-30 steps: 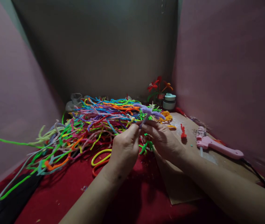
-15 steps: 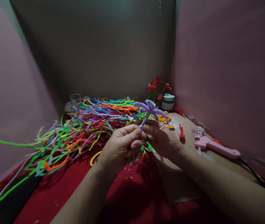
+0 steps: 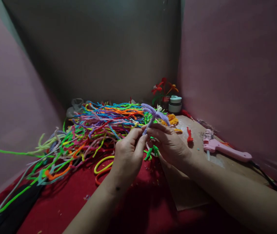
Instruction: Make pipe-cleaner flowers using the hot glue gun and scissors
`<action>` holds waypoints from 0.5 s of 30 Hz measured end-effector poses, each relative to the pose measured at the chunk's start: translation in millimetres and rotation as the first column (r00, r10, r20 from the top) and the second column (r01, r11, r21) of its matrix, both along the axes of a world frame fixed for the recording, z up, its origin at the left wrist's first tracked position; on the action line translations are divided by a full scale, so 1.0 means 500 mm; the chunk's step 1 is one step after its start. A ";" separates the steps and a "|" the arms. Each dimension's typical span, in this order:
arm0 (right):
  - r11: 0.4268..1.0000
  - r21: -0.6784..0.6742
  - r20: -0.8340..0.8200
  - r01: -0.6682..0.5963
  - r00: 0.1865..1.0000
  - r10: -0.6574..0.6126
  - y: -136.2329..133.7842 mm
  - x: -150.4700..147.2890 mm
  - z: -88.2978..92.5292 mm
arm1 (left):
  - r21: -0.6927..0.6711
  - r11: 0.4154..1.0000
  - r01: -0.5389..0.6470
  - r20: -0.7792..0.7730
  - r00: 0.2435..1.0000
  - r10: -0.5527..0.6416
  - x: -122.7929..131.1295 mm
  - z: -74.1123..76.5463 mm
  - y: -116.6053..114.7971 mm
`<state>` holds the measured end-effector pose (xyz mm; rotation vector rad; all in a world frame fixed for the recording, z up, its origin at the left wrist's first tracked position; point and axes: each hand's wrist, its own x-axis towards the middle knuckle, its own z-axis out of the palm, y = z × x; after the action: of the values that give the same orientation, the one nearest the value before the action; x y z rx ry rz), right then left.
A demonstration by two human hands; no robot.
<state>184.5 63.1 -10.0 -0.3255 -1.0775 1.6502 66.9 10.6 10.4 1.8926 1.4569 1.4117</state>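
A small purple pipe-cleaner flower (image 3: 155,114) with a pale centre stands up between my two hands. My left hand (image 3: 128,154) pinches the lower end of its stem with thumb and forefinger. My right hand (image 3: 170,143) closes on the same stem from the right, fingertips touching the left hand's. Green pipe-cleaner bits (image 3: 152,152) show just below the hands. Behind them lies a big heap of pipe cleaners (image 3: 97,125) in many colours.
A pink glue gun (image 3: 222,149) lies on a brown board (image 3: 194,185) at the right, with its cord trailing off. Finished red and orange flowers (image 3: 163,87) and a small round container (image 3: 175,104) stand in the back corner. Red cloth (image 3: 138,201) covers the table. Pink walls close both sides.
The flower tilted and came slightly lower and to the left. My left hand turned from palm-up with curled fingers to a pinch seen from its back.
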 end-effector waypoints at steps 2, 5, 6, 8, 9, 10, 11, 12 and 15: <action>1.000 -0.011 0.009 0.028 1.000 -0.028 -0.002 -0.001 -0.002 | 0.078 0.996 -0.047 -0.066 0.996 0.052 0.001 -0.007 0.002; 1.000 0.004 0.029 0.023 0.999 -0.023 0.000 -0.001 -0.006 | 0.050 0.998 -0.026 -0.026 0.999 0.027 0.000 -0.011 0.003; 1.000 0.018 0.038 0.010 0.999 -0.011 0.001 -0.001 -0.007 | 0.019 1.000 -0.001 0.015 1.000 0.001 -0.001 -0.009 0.003; 0.999 0.047 0.060 -0.012 0.998 0.009 0.003 -0.001 -0.007 | -0.030 0.999 0.043 0.093 0.995 -0.040 -0.003 -0.004 0.003; 0.998 0.062 0.071 -0.019 0.997 0.015 0.004 0.000 -0.006 | -0.046 0.997 0.055 0.123 0.991 -0.049 -0.003 -0.001 0.002; 0.997 0.073 0.079 -0.020 0.997 0.014 0.004 0.000 -0.004 | -0.060 0.996 0.063 0.148 0.988 -0.054 -0.004 0.002 0.001; 0.997 0.078 0.083 -0.017 0.996 0.010 0.004 0.001 -0.003 | -0.071 0.995 0.069 0.171 0.984 -0.056 -0.004 0.005 0.000; 0.997 0.080 0.084 -0.013 0.996 0.007 0.003 0.001 -0.001 | -0.085 0.994 0.074 0.199 0.978 -0.056 -0.005 0.008 0.000; 0.997 0.078 0.075 -0.017 0.997 0.011 0.003 0.003 0.002 | -0.136 0.982 0.131 0.311 0.947 -0.083 -0.005 0.013 -0.001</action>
<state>185.9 64.8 -9.2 -0.3308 -1.2001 1.6143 64.3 10.2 16.9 1.5540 1.2555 1.4199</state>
